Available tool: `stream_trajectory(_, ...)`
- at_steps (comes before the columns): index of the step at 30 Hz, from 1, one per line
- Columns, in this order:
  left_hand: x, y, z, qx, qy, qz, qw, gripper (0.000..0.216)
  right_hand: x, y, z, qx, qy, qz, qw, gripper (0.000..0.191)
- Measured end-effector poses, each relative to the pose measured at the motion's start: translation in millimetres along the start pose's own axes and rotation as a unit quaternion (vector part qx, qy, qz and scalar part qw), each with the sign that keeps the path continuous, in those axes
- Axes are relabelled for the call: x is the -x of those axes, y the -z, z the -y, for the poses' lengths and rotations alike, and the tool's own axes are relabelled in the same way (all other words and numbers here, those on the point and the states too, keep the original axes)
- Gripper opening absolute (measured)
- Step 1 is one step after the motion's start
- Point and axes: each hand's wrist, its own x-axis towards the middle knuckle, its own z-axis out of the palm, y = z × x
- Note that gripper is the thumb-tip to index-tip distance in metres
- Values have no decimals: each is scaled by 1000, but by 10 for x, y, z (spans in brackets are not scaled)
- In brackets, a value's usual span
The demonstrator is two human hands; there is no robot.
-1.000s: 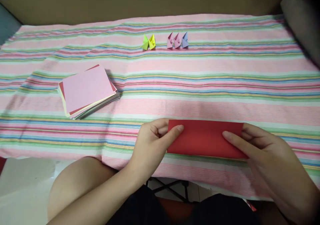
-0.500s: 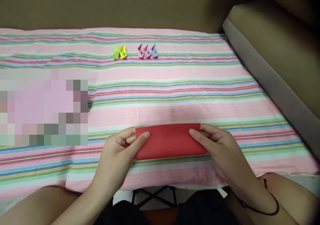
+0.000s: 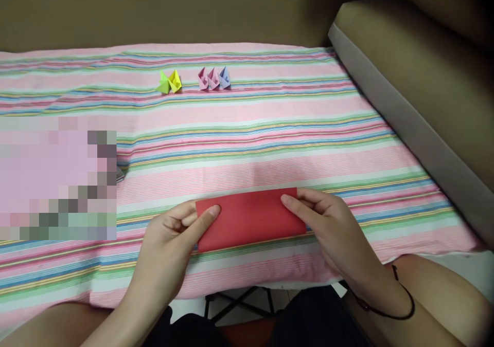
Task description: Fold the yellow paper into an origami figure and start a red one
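A red rectangle of folded paper (image 3: pixel 249 221) is stretched level between my two hands, above the near part of the striped cloth. My left hand (image 3: pixel 173 239) pinches its left end, thumb on top and fingers behind. At the right end, my right hand (image 3: pixel 328 223) grips the upper corner the same way, with a dark cord round its wrist. Farther back stand small folded paper pieces: a green one (image 3: pixel 164 83) and a yellow one (image 3: pixel 175 81) together, then two pink ones (image 3: pixel 208 79) and a blue one (image 3: pixel 224 78) in a row.
Pink striped cloth (image 3: pixel 247 172) covers the surface before me. A brown cushion with a grey edge (image 3: pixel 409 110) borders it on the right, and a brown backrest (image 3: pixel 154 13) closes the far side. A pixelated patch (image 3: pixel 57 177) hides things at left.
The whole scene has shifted slightly left in view and tilted a little as the camera turned. Both hands keep the same hold on the red paper.
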Motion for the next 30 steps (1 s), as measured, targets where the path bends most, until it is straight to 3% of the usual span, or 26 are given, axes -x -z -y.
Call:
stream_trajectory(19,-16,-19,-43,39,23,0,999,2,40,-27,90,70,8,-22,997,27)
stream_trajectory(30,-15,-48,-42,39,16,1,999,8,6,6,36,88,16,-18,996,26)
